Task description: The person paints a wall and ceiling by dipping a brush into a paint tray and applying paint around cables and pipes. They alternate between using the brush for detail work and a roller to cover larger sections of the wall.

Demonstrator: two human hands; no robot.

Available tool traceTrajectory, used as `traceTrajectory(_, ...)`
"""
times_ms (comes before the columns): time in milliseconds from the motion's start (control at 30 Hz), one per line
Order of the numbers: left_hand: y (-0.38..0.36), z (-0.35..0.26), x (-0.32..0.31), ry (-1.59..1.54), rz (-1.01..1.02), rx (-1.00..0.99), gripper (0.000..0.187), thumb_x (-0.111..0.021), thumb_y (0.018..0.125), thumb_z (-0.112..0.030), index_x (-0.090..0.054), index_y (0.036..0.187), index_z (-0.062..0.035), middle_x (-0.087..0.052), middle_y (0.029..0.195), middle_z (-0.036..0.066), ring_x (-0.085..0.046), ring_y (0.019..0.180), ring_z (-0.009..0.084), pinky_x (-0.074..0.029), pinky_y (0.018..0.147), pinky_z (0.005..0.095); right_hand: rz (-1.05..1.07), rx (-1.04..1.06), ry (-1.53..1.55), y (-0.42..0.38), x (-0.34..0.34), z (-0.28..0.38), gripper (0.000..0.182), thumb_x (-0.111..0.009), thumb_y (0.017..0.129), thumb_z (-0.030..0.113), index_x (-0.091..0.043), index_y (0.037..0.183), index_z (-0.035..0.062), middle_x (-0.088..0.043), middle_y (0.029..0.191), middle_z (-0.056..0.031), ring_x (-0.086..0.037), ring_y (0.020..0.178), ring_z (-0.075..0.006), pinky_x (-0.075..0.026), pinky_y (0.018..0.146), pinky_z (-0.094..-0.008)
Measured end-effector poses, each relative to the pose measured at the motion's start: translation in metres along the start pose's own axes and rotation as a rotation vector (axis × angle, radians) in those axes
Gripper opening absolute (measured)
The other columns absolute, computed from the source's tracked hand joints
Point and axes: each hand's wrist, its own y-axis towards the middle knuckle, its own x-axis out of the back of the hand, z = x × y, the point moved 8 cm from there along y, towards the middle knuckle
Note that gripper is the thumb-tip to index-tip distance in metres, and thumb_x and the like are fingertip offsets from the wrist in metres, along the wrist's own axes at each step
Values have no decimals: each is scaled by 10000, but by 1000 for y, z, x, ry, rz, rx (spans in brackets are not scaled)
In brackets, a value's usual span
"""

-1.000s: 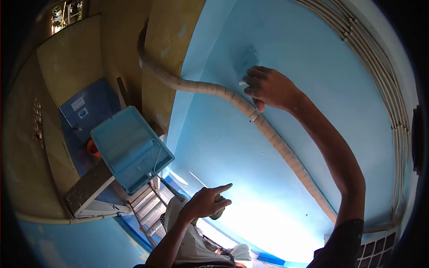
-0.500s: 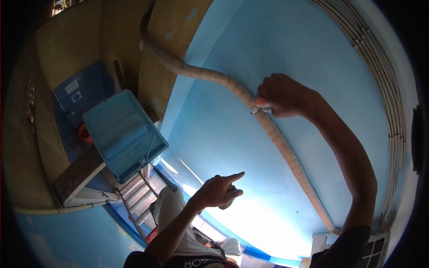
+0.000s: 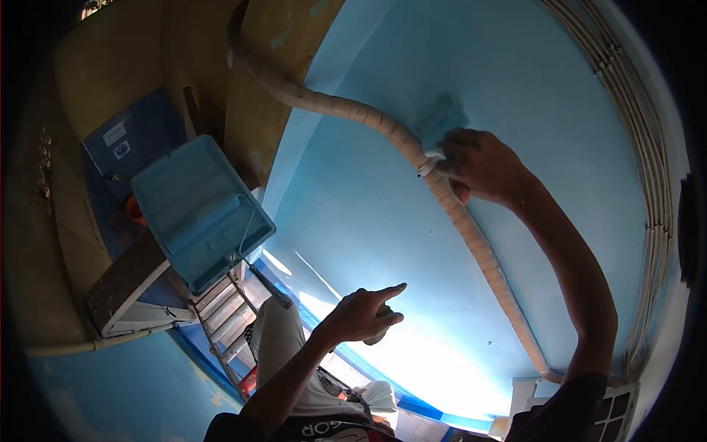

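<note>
My right hand is raised beside the tan wrapped pipe, its fingers closed round a light blue, blurred piece that lies against the blue wall. A small pale clamp sits on the pipe by these fingertips. Lower down, my left hand holds a rounded, brownish object in its palm, with the index finger and thumb stretched out. What this object is cannot be made out.
To the left a blue paint tray with a roller rests above a ladder. Thin pipes run down the right side. An orange container is behind the tray. A grilled unit stands lower right.
My right hand has turned and shifted slightly right, and the light blue piece now shows above its fingers against the wall. My left hand has hardly moved.
</note>
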Motion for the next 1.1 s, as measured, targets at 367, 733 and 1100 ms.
traceTrajectory(367, 1, 2, -12, -36, 17, -14, 677, -671, 954, -388, -436, 1497, -57, -558, 546, 47, -511, 478, 147, -395, 498, 333, -149, -678, 706, -41, 48, -39, 141, -731, 727, -29, -751, 839, 55, -731, 763, -48, -670, 657, -125, -532, 607, -283)
traceTrajectory(733, 7, -1, -29, -23, 54, -43, 678, -664, 958, -396, -429, 1501, -66, -571, 549, 53, -518, 470, 159, -414, 507, 343, -617, -809, 870, -81, -14, -39, 82, -681, 790, -68, -727, 835, -18, -746, 870, -90, -716, 769, -156, -574, 675, -269)
traceTrajectory(1100, 7, 6, -39, -36, 33, -58, 646, -670, 948, -373, -475, 1465, -37, -553, 511, 30, -499, 429, 135, -419, 513, 329, -21, -1059, 546, -164, 10, 22, 115, -629, 703, -90, -665, 719, 18, -694, 702, -104, -645, 556, -215, -504, 565, -292)
